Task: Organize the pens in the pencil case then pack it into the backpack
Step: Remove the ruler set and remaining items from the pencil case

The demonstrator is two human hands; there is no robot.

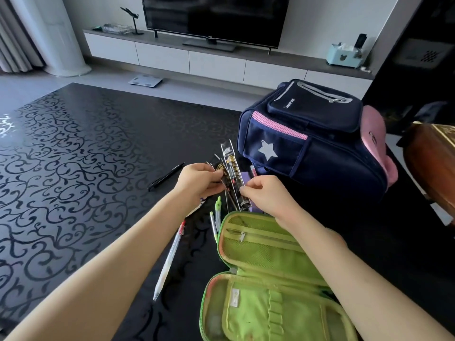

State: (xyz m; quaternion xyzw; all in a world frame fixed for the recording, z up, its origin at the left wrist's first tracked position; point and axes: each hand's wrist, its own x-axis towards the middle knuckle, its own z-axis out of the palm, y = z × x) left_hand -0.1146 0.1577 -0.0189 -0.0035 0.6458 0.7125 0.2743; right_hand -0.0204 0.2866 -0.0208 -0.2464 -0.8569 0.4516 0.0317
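Gathering the clear flat packets point(231, 168) into one stack is the step in hand. The left hand point(197, 179) pinches the fanned bundle from one side and the right hand point(264, 193) pinches its near edge from the other, so both hands are closed on the same bundle, just above the table point(73, 143). The packets' contents cannot be read; they look like slim pens or refills.

1. Square the packets so the long edges align.
2. Lower the stack lengthwise into the pencil case point(258, 286), which lies opened flat at the near right, green lining up, partly under the right forearm.

Loose items lie on the table: a black pen point(166, 179) left of the hands, a white pen with a red end point(170, 259) beside the case, and a green compass point(217, 206) at the case's far corner.

The backpack point(320, 148) stands just beyond the hands. Whether its main compartment is open cannot be told.

Open room lies to the left. On the right, the backpack and case crowd the hands, and the backpack stands near the table's right edge, so work leftward
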